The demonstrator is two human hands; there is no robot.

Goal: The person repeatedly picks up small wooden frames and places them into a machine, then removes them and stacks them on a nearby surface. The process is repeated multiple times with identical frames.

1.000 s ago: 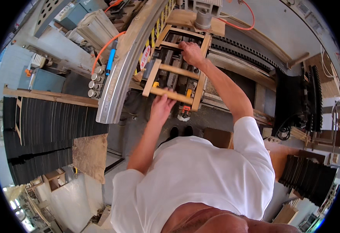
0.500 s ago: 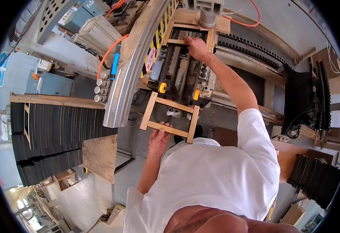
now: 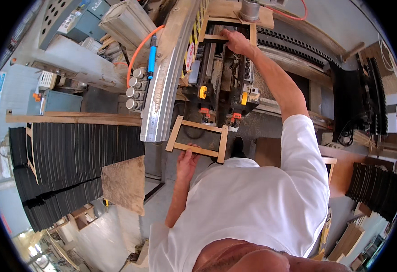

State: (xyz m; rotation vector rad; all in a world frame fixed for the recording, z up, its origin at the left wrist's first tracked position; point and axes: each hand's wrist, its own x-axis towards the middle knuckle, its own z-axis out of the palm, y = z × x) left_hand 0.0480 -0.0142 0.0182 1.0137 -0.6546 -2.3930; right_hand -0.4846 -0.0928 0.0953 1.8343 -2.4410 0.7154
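Note:
My left hand (image 3: pixel 187 162) is closed on the near bar of a light wooden frame (image 3: pixel 195 147). This frame has two crossbars and two side bars whose ends stick out, and I hold it in front of my body, short of the machine. With my right arm stretched far out, my right hand (image 3: pixel 237 41) grips the near bar of a second wooden frame (image 3: pixel 215 37). That frame has dark inner edges and lies at the far end of the machine (image 3: pixel 216 72), under a metal cylinder (image 3: pixel 249 11). The fingertips of my right hand are partly hidden.
Yellow knobs (image 3: pixel 203 92) and red-orange parts sit at the machine's near end. A metal rail (image 3: pixel 158 106) with a blue pen-shaped tool (image 3: pixel 151 62) and round silver knobs runs along the left. Stacked dark-edged frames (image 3: pixel 85 147) stand at left, more dark pieces (image 3: pixel 374 190) at right.
My view has shifted, so the machine sits higher and further right. The frame in my left hand has drawn nearer to me, away from the machine. My right hand stays on the far frame.

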